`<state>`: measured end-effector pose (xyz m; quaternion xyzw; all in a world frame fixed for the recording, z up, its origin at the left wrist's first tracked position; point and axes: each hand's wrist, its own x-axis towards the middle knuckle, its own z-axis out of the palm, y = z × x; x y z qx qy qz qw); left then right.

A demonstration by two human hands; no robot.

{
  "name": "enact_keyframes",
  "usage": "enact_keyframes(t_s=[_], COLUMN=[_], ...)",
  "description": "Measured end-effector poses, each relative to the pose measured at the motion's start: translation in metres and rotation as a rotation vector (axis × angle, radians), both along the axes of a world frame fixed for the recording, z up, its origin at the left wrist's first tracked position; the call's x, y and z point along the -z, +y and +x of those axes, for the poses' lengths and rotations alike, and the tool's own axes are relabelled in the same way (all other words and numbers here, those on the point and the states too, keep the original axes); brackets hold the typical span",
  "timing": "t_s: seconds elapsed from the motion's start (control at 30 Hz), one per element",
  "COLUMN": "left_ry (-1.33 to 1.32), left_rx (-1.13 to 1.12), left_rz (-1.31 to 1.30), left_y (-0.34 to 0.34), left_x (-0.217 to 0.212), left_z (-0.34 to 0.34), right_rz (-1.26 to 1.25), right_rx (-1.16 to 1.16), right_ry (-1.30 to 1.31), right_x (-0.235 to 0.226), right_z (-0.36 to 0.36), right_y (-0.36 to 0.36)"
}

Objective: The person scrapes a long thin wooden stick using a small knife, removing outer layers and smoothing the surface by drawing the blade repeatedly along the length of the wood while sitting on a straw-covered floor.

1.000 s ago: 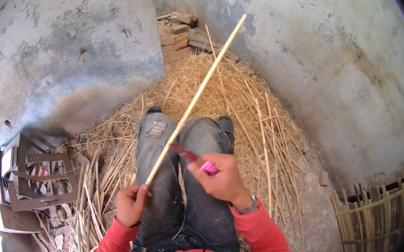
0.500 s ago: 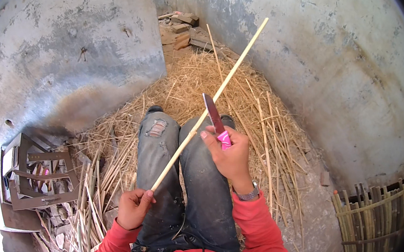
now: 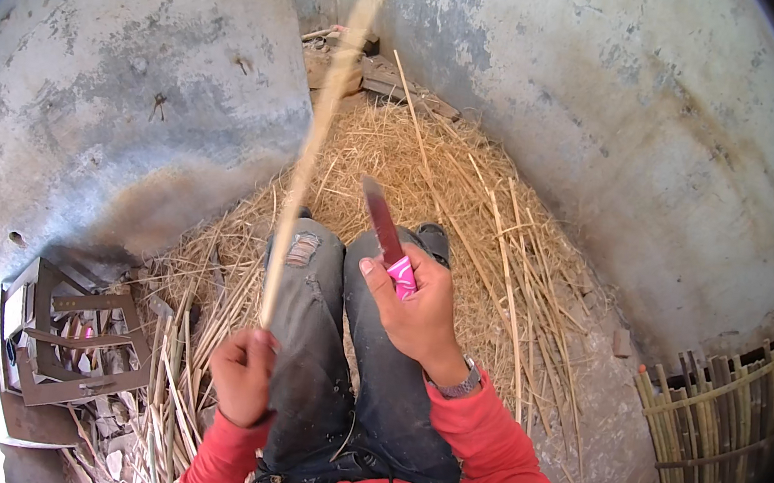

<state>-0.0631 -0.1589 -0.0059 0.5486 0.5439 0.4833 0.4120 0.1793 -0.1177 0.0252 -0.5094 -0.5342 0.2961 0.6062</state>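
Note:
My left hand (image 3: pixel 243 373) is closed around the lower end of a long pale bamboo strip (image 3: pixel 309 156), which rises steeply in front of my left knee and is blurred along its length. In my right hand (image 3: pixel 419 312) is a knife (image 3: pixel 383 225) with a dark reddish-brown blade and a pink patterned handle. Its blade points up and to the left, above my right knee. Blade and strip are apart. Both hands are over my legs in worn grey jeans (image 3: pixel 390 385).
Straw and shavings (image 3: pixel 388 146) cover the floor ahead, with loose bamboo strips (image 3: pixel 512 275) to the right and more strips (image 3: pixel 170 389) at left. A brown metal frame (image 3: pixel 89 341) stands at left, a slatted bamboo panel (image 3: pixel 720 423) at right. Worn plaster walls (image 3: pixel 629 126) enclose the far side.
The bamboo strip has swung left and more upright, away from the knife. My left hand has turned and moved slightly left and up; my right hand with the knife has shifted left and a little down.

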Motion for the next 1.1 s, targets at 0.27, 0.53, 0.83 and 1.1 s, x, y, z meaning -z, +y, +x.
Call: enact_keyframes(t_s=[0.27, 0.53, 0.83, 1.1], left_ry=[-0.401, -0.218, 0.123, -0.313], left_rx=[0.065, 0.22, 0.273, 0.248], left_rz=[0.517, 0.487, 0.533, 0.544], left_y=[0.06, 0.137, 0.245, 0.334], left_x=[-0.144, -0.062, 0.004, -0.108], left_z=[0.051, 0.147, 0.151, 0.159], right_rz=[0.119, 0.313, 0.156, -0.101], right_rx=[-0.155, 0.061, 0.239, 0.148], right_ry=[0.393, 0.027, -0.011, -0.035], right_x=[-0.086, -0.13, -0.006, 0.144], right_z=[-0.01, 0.031, 0.047, 0.036], right_y=[0.001, 0.069, 0.165, 0.2])
